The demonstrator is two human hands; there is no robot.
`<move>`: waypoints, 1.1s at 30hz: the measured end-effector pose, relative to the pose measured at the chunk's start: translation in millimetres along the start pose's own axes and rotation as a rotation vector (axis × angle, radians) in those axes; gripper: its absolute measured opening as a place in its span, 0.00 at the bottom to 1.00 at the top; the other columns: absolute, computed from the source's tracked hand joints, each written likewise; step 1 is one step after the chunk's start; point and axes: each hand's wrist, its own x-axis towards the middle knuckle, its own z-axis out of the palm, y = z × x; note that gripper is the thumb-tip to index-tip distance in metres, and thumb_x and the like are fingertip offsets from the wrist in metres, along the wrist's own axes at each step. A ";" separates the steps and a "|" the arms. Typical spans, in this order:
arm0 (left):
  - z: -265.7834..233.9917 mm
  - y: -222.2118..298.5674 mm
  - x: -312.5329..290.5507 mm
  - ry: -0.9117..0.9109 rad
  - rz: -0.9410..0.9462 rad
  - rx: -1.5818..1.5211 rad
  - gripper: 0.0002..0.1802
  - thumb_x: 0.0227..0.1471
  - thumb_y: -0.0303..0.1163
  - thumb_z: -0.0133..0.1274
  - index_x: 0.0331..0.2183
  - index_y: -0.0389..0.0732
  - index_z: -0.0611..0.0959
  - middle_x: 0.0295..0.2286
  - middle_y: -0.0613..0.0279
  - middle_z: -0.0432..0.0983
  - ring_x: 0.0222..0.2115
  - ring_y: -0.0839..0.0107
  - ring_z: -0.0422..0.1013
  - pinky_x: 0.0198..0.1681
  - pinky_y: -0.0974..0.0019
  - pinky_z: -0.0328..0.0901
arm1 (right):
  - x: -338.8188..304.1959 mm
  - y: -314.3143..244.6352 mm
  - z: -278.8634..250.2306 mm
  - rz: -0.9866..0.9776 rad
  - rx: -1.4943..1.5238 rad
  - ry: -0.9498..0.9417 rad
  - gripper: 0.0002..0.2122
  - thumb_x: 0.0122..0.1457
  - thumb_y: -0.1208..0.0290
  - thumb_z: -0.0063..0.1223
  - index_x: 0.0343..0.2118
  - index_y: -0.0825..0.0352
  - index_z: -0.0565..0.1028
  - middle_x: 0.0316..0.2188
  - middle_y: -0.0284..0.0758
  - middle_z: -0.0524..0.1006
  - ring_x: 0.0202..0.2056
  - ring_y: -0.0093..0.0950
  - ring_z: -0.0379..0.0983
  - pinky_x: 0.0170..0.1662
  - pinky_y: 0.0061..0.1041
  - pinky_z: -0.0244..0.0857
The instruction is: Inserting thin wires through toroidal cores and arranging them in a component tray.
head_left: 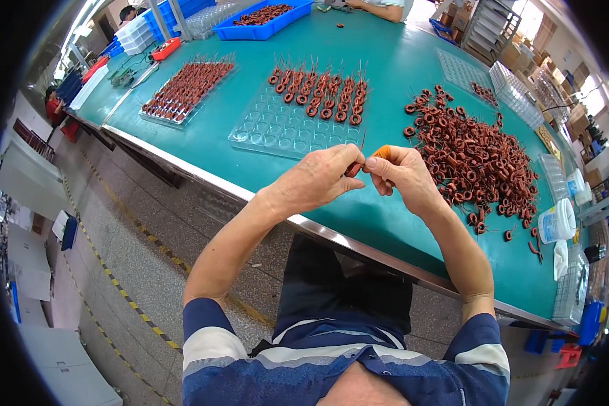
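Note:
My left hand [318, 177] is closed around a small copper-wound toroidal coil [352, 169], holding it between thumb and fingers above the table's near edge. A thin wire lead stands up from beside that coil. My right hand [407, 177] meets it there, thumb and fingers pinched together; whatever sits between those fingertips is too small to make out. An orange finger cot [383, 152] covers one right fingertip. Just beyond my hands lies a clear plastic tray [264, 128] with round pockets, its far and right pockets filled with upright-leaded coils [328, 91]. To the right spreads a large loose heap of coils [477, 159].
A second tray of coils [189, 88] lies at left on the green table [399, 68]. Farther back stands a blue bin [264, 20] of coils. Clear trays [514, 95], a white tub [557, 221] and pliers [535, 245] line the right side. Another person's arm [379, 8] rests at the far edge.

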 end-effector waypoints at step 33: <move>55.6 3.1 -14.1 0.375 -0.305 -1.073 0.10 0.61 0.30 0.45 0.41 0.35 0.66 0.23 0.63 0.70 0.20 0.79 0.66 0.25 0.76 0.62 | 3.6 -1.8 -14.8 -0.088 -0.178 0.035 0.16 0.55 0.61 0.61 0.38 0.70 0.77 0.28 0.30 0.77 0.26 0.16 0.71 0.27 0.16 0.62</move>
